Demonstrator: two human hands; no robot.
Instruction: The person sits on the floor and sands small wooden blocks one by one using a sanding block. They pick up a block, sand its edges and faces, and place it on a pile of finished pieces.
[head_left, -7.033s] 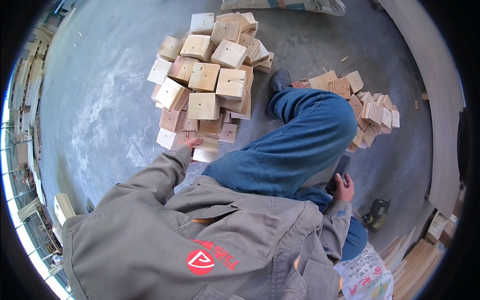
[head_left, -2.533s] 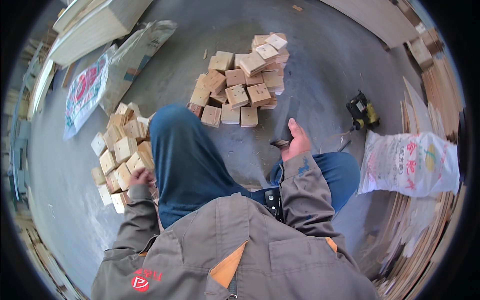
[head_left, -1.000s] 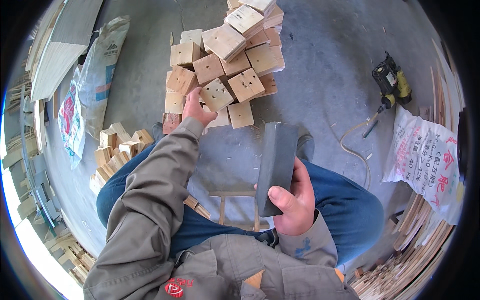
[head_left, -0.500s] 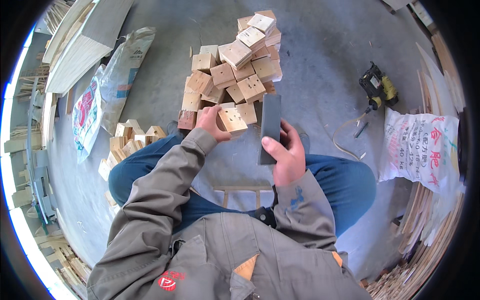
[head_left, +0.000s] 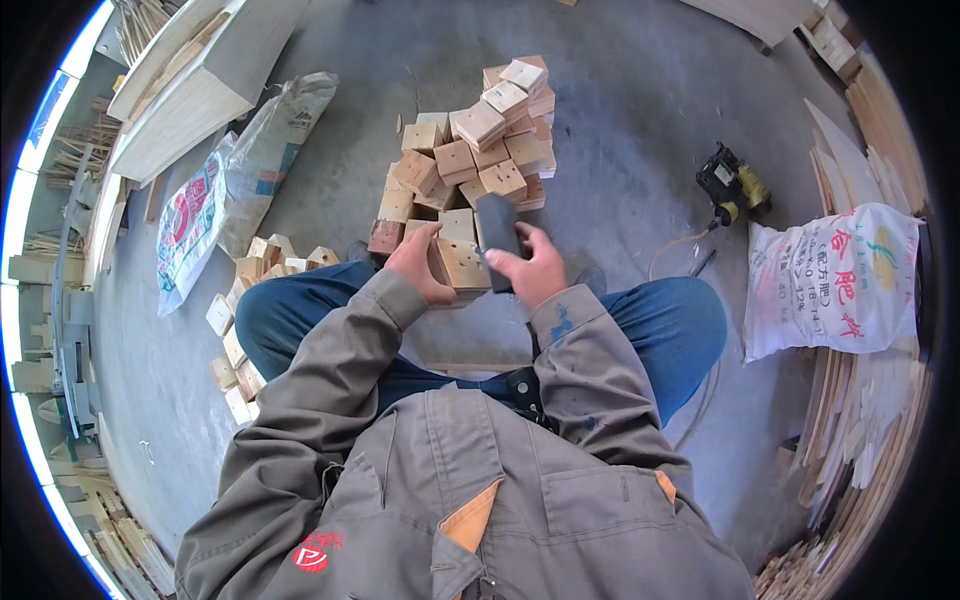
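Observation:
My left hand (head_left: 416,266) is closed around the left side of a wooden block (head_left: 463,267) with small dark holes in its top face. In my right hand (head_left: 535,268) is a long dark grey block (head_left: 494,232), which looks like a sanding block, gripped between thumb and fingers. It stands on end against or very close to the wooden block's right side; whether the two touch I cannot tell. Just beyond my hands rises a loose heap of similar wooden blocks (head_left: 455,162). A reddish block (head_left: 386,237) sits at its near left.
More wooden blocks (head_left: 236,345) lie beside my left knee. White sacks (head_left: 192,235) rest on the floor at the left. On the right are a black and yellow power tool (head_left: 733,184) with a hose, a full white sack (head_left: 835,282) and stacked wood strips (head_left: 868,430).
My right hand has brought the dark grey block left, up to the wooden block. The left hand still holds the wooden block. The whole view has shifted slightly.

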